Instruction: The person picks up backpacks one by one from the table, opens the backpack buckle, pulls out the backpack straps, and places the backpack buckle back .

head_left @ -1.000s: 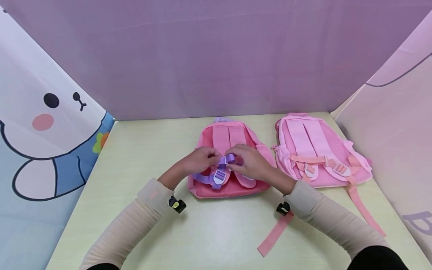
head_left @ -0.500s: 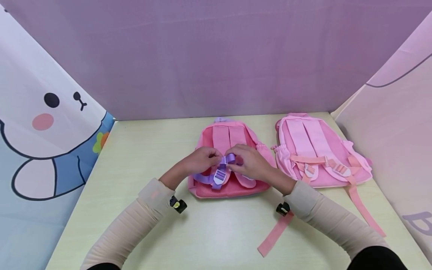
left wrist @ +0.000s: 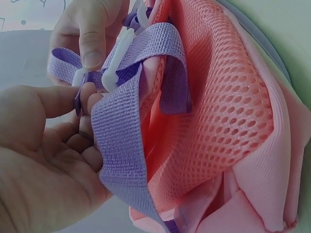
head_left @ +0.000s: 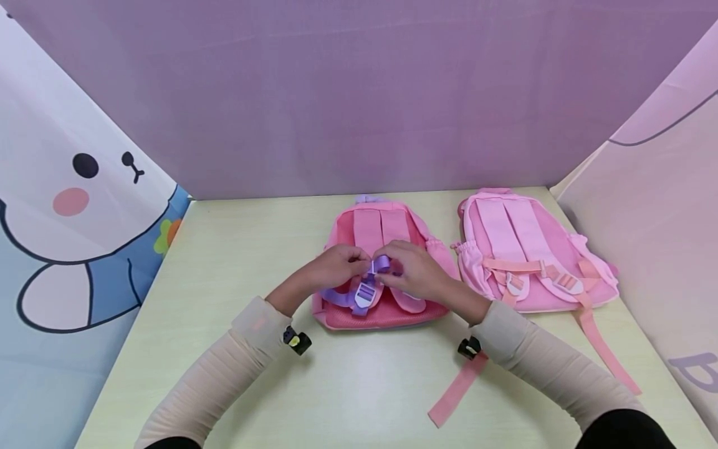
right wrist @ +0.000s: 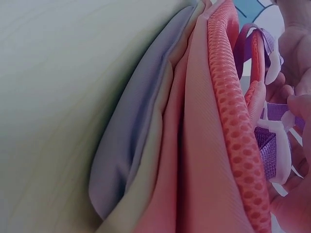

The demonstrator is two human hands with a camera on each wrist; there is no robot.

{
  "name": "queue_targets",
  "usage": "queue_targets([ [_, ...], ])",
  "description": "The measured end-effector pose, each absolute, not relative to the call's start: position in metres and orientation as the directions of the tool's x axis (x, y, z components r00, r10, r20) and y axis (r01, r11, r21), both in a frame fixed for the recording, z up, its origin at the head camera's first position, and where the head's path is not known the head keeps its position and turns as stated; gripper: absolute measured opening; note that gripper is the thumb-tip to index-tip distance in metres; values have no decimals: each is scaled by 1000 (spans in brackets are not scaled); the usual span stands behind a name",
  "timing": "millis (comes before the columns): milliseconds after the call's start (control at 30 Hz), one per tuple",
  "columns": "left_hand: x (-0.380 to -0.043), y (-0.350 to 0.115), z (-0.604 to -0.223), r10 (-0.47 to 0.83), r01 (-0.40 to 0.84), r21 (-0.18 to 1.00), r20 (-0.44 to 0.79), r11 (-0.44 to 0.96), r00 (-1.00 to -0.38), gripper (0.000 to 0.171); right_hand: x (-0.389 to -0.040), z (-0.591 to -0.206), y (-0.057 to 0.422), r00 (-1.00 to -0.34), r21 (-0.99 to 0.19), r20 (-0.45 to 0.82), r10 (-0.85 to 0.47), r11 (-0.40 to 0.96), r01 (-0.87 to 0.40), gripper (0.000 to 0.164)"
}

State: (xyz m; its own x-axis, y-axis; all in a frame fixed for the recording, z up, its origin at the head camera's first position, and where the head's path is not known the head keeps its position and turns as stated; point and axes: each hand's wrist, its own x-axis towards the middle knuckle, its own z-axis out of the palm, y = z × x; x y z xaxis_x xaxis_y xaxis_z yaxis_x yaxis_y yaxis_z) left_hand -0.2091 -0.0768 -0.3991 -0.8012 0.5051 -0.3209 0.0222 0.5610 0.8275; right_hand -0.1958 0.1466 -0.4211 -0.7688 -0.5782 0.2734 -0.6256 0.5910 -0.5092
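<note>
A pink backpack [head_left: 392, 317] with a coral mesh back lies on the table, shoulder straps upward. In the head view my left hand [head_left: 333, 265] and right hand [head_left: 417, 270] meet over its lower middle. Between them is purple webbing [left wrist: 68, 64], bent into a small loop through a small white slider [left wrist: 78, 76]. My left thumb and finger pinch the webbing beside this slider. From the other side, my right hand grips the loop, its thumb at the slider. A larger white buckle [head_left: 365, 294] on a shoulder strap sits just below, with a purple strap [left wrist: 119, 141] through it.
To the right lies a second pink backpack [head_left: 538, 234] with salmon webbing and white buckles. One loose salmon strap end [head_left: 457, 391] reaches onto the table [head_left: 252, 243] under my right forearm; another hangs toward the right edge. A purple partition [head_left: 359, 100] stands behind.
Both hands keep their hold on the purple webbing at the slider. My left hand has shifted very slightly to the right; the backpacks lie as before.
</note>
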Motion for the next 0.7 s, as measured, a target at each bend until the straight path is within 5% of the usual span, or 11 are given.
queue_targets([
  [700,-211,-87,-403,493,29,844,-284,535,-822,19,-196,-421,149,-777,-514,256,-575,600,-613,31],
])
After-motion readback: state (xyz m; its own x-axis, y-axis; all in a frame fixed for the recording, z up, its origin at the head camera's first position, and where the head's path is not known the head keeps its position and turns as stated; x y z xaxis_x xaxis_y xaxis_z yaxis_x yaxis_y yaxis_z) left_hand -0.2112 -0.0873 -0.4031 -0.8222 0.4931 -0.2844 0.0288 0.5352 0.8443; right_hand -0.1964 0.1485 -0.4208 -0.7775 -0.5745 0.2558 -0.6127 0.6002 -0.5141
